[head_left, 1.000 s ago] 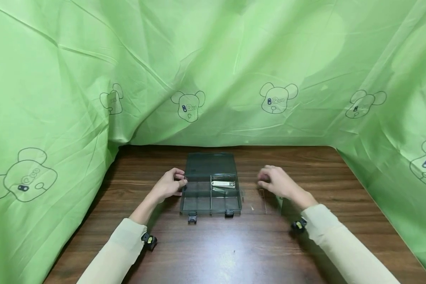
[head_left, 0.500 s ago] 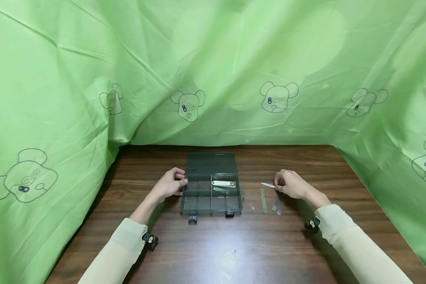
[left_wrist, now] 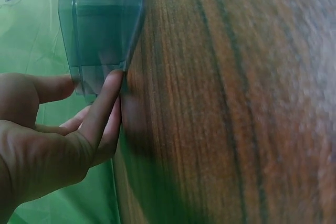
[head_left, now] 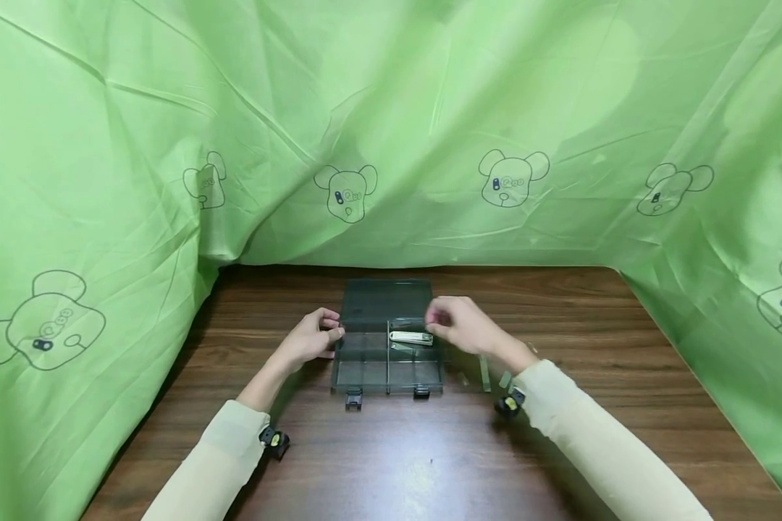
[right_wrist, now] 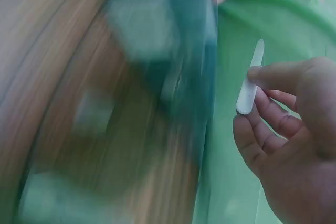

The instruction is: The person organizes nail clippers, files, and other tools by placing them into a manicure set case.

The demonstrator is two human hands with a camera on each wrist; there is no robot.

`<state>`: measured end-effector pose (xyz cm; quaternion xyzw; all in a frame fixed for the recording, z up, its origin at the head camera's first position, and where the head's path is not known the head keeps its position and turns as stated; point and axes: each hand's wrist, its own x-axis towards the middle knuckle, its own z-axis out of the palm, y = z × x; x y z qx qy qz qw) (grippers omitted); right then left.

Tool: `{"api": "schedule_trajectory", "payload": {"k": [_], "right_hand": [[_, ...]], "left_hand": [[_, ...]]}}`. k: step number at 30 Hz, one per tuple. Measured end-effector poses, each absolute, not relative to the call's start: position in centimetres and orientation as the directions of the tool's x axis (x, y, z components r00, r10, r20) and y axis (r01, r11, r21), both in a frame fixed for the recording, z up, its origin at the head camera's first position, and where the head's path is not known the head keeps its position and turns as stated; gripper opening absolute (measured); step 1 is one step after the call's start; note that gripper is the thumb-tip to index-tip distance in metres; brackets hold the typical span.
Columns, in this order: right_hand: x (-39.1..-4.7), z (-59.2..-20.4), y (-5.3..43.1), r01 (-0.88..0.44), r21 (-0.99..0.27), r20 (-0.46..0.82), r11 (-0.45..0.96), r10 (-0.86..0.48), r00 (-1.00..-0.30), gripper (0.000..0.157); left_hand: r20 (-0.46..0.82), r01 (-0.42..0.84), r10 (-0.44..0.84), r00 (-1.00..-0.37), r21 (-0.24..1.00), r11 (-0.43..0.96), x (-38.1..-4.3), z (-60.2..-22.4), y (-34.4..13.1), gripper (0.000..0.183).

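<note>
A dark translucent plastic box (head_left: 355, 375) with compartments lies on the table, lid (head_left: 387, 298) folded back. My left hand (head_left: 309, 336) holds the box's left side; in the left wrist view its fingertips (left_wrist: 113, 80) lie at the wall's edges. My right hand (head_left: 465, 325) is above the right rear corner. Between thumb and fingers it pinches a small white nail file (right_wrist: 251, 82), slim and tapered at one end, plain in the right wrist view. Silver nail clippers (head_left: 410, 338) lie in a right compartment, a smaller metal piece (head_left: 402, 348) just below them.
Right of the box lie a thin clear strip (head_left: 485, 373) and a small clear piece (head_left: 505, 380), partly near the right sleeve (head_left: 554, 391). Two black latches, one of them the left latch (head_left: 354, 399), hang at the box's front. A green curtain (head_left: 430, 217) borders the wooden table.
My right hand first moved right to the nail file beside the clear pieces, then carried it left over the box's right rear corner. My left hand and the box stayed put.
</note>
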<state>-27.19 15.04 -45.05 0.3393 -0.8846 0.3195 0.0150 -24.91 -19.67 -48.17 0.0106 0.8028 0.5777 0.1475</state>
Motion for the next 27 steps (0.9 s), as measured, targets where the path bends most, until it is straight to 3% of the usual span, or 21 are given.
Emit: {"api": "schedule_trajectory", "payload": {"k": [7, 13, 19, 27], "right_hand": [[-28.0, -45.2, 7.6, -0.648, -0.578, 0.243, 0.497, -0.653, -0.717, 0.016], [-28.5, -46.5, 5.0, -0.641, -0.570, 0.228, 0.513, -0.651, -0.724, 0.014], [-28.8, -44.8, 7.2, -0.667, -0.516, 0.236, 0.538, -0.659, -0.714, 0.008], [-27.9, -43.9, 15.2, -0.666, -0.451, 0.203, 0.595, -0.658, -0.725, 0.009]], "left_hand": [[-0.249, -0.185, 0.202, -0.947, 0.939, 0.290, -25.2, -48.2, -19.9, 0.045], [-0.270, -0.204, 0.211, -0.940, 0.936, 0.288, -25.2, -48.1, -19.9, 0.044], [-0.273, -0.201, 0.244, -0.930, 0.938, 0.284, -25.1, -47.9, -19.8, 0.046], [-0.259, -0.192, 0.240, -0.935, 0.943, 0.272, -25.2, -48.2, -20.1, 0.046]]}}
